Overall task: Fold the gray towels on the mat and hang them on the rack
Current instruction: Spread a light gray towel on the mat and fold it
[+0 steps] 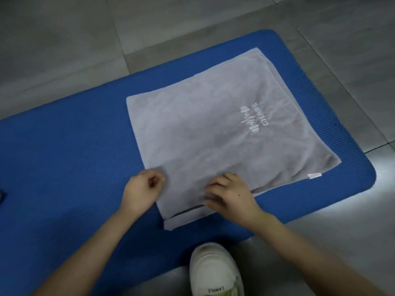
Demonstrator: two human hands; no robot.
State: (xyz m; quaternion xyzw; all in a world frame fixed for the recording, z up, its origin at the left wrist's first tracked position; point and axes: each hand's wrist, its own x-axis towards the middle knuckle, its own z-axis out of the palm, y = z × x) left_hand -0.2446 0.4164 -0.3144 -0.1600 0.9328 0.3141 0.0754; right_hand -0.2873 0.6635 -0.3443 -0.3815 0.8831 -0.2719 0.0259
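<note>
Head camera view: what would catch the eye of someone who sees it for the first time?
A gray towel, folded flat with a white embroidered logo, lies on the right part of a bright blue mat. At its near edge the left hand seems to pinch the cloth, while the right hand rests on it, fingers blurred. A white shoe shows at the bottom edge.

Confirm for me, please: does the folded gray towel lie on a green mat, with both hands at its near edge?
No: the head view shows the mat is blue, not green. The towel lies folded on it, left hand and right hand at its near edge.
</note>
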